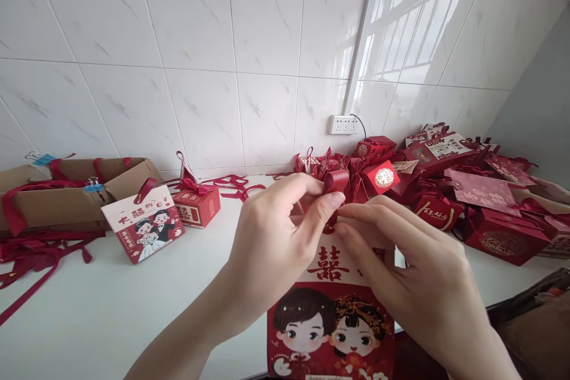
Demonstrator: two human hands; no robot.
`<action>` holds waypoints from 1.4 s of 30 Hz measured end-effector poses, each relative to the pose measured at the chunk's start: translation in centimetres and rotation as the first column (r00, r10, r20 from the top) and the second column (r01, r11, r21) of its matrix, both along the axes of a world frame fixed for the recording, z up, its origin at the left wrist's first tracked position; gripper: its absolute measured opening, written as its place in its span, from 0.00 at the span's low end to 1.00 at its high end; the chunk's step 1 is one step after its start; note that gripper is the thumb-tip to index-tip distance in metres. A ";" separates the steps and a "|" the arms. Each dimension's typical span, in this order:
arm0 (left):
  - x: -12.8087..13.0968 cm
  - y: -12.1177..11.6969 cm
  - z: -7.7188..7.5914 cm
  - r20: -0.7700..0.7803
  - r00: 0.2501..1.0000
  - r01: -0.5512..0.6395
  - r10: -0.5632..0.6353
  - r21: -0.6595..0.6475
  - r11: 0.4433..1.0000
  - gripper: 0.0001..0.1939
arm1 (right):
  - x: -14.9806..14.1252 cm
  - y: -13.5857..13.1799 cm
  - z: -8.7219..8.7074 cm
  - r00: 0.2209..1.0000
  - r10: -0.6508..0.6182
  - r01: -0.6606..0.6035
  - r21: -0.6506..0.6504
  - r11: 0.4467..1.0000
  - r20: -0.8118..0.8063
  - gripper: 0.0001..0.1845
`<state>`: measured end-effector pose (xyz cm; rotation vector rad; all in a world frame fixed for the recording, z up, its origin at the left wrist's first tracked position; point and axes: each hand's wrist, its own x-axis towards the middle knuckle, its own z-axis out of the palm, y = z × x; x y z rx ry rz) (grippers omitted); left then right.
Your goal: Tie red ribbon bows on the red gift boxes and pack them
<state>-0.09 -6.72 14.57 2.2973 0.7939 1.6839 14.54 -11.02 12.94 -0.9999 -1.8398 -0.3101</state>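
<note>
Both hands [271, 249] [418, 279] atop upright gift box [332, 320], ribbon [335, 181] upward

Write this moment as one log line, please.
left hand: pinching ribbon | right hand: at ribbon | gift bag: upright under hands | pile of boxes: right

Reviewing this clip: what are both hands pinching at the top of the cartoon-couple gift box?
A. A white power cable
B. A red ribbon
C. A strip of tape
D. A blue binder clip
B: the left hand and right hand meet on a red ribbon at the top of the gift box.
</note>
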 end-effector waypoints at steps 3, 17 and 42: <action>0.1 0.0 -0.1 -0.007 1.000 -0.010 0.010 0.013 1.000 0.09 | 0.1 -0.1 0.0 1.000 -0.008 0.008 -0.027 1.000 -0.001 0.07; -0.5 0.4 0.6 0.033 0.948 0.305 -0.317 -0.383 0.872 0.09 | 0.9 -0.5 0.8 0.950 0.058 -0.157 -0.309 0.938 -0.308 0.11; 0.0 -0.1 0.9 -0.041 0.923 0.295 -0.384 -0.566 0.770 0.07 | 0.7 0.3 0.2 0.826 -0.003 -0.202 -0.300 0.932 -0.564 0.19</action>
